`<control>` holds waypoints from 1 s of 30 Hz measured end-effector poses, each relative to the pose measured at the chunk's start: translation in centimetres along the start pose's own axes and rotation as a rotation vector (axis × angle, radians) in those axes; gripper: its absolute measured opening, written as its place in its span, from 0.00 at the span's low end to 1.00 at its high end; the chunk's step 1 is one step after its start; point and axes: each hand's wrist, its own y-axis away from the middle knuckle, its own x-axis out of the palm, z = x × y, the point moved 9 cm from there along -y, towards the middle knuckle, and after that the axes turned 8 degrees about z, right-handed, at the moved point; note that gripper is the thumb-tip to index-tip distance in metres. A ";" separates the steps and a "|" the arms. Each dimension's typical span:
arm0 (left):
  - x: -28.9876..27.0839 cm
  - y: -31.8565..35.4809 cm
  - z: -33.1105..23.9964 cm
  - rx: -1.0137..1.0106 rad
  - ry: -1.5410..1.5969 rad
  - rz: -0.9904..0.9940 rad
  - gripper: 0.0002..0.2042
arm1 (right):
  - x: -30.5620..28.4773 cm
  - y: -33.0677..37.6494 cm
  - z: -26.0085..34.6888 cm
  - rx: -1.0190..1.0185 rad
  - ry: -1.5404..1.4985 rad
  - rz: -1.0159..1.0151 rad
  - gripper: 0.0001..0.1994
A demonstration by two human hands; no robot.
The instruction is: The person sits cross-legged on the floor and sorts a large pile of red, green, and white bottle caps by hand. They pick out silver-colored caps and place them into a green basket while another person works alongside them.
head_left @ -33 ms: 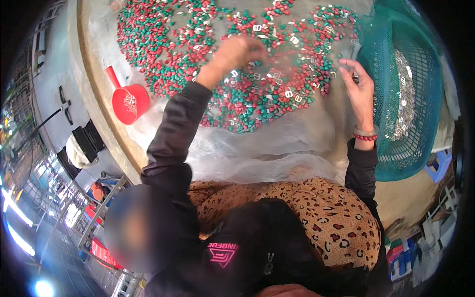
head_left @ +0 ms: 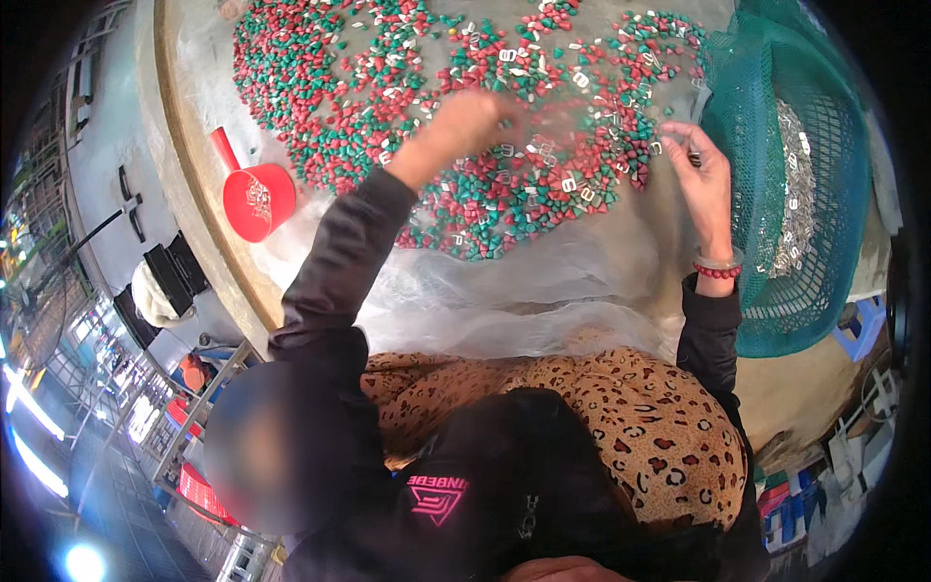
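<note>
A person is leaning over a round table [head_left: 179, 184] covered with a clear plastic sheet [head_left: 504, 291], seen from a camera on the head. At the far left, a red plastic scoop [head_left: 257, 199] is lying near the table's edge, well apart from both hands. Spreading across the sheet ahead is a wide heap of small red and green plastic pieces [head_left: 330, 78], mixed with small silver metal buckles [head_left: 569, 184]. The left hand [head_left: 465, 121] is reaching forward into the middle of the heap, fingers curled down onto the pieces; it is blurred, so I cannot tell whether it is gripping anything. The right hand [head_left: 700, 170] is resting at the heap's right edge, pinching what looks like 1 small metal piece between thumb and fingertips. Just beside it, to the right, a green mesh basket [head_left: 766, 116] is holding a pile of silver buckles [head_left: 795, 194]. The basket lies nearer the right hand.
</note>
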 end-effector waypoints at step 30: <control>3.8 -6.4 -6.0 -0.163 1.198 0.176 0.11 | 4.3 0.9 -7.9 0.185 -1.311 0.155 0.03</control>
